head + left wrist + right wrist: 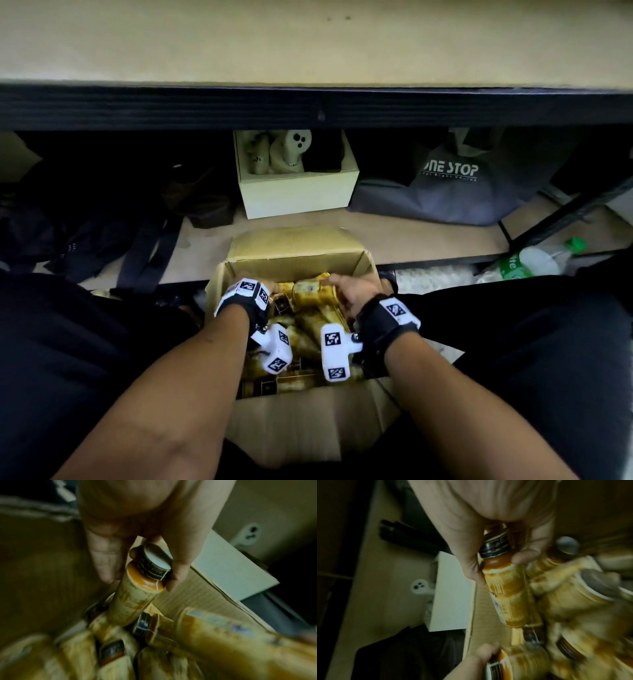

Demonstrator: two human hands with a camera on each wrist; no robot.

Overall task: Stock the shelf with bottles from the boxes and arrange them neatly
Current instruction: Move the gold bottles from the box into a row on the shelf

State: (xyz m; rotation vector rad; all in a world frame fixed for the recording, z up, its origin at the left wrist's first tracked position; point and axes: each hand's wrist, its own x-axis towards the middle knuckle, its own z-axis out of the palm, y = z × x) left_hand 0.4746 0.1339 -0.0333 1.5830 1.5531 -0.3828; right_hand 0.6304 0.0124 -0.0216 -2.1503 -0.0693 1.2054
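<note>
Inside the cardboard box [298, 263], at twelve o'clock, one bottle [135, 597] is being pinched at its cap by the left hand [137, 524]; another bottle [506, 592] is being gripped, seemingly by curled fingers, in the right hand [488, 520].

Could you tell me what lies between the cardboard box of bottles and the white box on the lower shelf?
Only the box's raised back flap, then bare shelf board up to the white box, in the head view.

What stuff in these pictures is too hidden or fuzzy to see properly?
- Bottle labels: right wrist view, print too blurred to read.
- Cardboard box bottom: head view, hidden under piled bottles and both arms.
- Lower shelf's left side: head view, too dark.
- Green-capped bottle: head view, partly hidden by a leg.
</note>
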